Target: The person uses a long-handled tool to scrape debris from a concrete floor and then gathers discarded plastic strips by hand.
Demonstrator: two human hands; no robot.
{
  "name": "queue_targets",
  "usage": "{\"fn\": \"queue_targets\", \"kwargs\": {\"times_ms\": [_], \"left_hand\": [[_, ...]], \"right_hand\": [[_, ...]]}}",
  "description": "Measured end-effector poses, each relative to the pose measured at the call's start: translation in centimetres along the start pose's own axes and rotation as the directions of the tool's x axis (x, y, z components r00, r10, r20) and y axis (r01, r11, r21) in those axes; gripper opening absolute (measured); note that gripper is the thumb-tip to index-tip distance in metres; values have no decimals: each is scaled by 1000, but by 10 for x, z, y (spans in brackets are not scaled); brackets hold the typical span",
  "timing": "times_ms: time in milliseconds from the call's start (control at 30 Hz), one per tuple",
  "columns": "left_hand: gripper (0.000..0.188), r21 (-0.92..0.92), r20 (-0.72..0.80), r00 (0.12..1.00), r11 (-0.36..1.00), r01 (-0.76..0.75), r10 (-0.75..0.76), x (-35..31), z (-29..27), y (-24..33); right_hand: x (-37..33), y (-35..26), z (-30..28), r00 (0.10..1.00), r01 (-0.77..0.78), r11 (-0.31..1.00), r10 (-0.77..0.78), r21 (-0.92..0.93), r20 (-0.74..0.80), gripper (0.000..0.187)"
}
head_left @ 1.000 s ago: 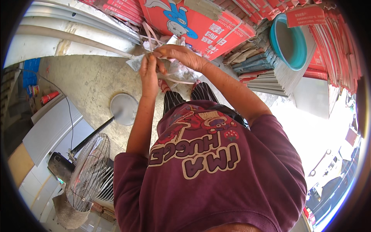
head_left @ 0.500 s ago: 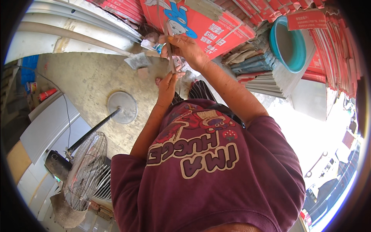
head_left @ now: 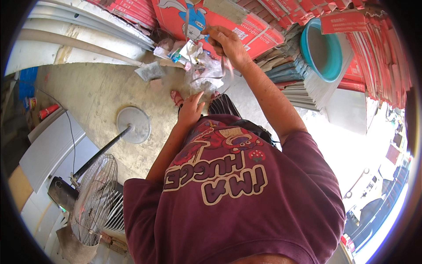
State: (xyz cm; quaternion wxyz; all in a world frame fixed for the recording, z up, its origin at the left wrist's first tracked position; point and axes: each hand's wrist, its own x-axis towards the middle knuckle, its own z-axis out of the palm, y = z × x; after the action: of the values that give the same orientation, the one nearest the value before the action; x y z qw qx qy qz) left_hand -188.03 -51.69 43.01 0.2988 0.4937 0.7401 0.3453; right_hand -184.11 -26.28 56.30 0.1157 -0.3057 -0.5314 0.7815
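Note:
My right hand [head_left: 224, 42] is raised in front of the red carton, its thumb and fingers pinched on a thin flat greyish strap [head_left: 222, 68]. The strap hangs below the hand in a loose curve, partly blurred. Lower down and nearer my body, my left hand [head_left: 191, 108] is open, fingers stretched out and apart, with nothing seen in it. Beyond it lies a heap of clear plastic wrap and scraps [head_left: 206, 70]. The red carton [head_left: 259, 37] with a blue cartoon figure leans behind the heap.
Flattened red cartons [head_left: 373, 57] are stacked at the right beside a teal basin [head_left: 337, 55]. A pedestal fan [head_left: 94, 202] lies tilted across the lower left, its round base [head_left: 134, 125] on the concrete floor. A long pole [head_left: 83, 44] and a dustpan-like grey piece [head_left: 149, 71] are at upper left.
My hands have moved apart: the right went up and right with the strap, the left dropped toward my body and let go of it. The plastic heap now shows between them.

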Motion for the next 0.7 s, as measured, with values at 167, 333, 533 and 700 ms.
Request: {"fn": "queue_targets", "kwargs": {"times_ms": [167, 333, 533, 700], "left_hand": [[41, -12, 110, 983, 989, 148, -146, -18, 10, -30], [35, -65, 182, 932, 941, 331, -315, -28, -7, -22], [30, -111, 55, 945, 939, 327, -322, -48, -8, -46], [30, -166, 39, 915, 901, 401, -401, -49, -2, -73]], "right_hand": [[18, 35, -51, 958, 204, 750, -286, -630, -31, 21], [18, 36, -80, 928, 52, 535, -338, -843, -157, 22], [46, 42, -113, 894, -18, 247, -430, -969, -126, 23], [71, 37, -123, 918, -63, 193, -375, -979, -132, 22]]}}
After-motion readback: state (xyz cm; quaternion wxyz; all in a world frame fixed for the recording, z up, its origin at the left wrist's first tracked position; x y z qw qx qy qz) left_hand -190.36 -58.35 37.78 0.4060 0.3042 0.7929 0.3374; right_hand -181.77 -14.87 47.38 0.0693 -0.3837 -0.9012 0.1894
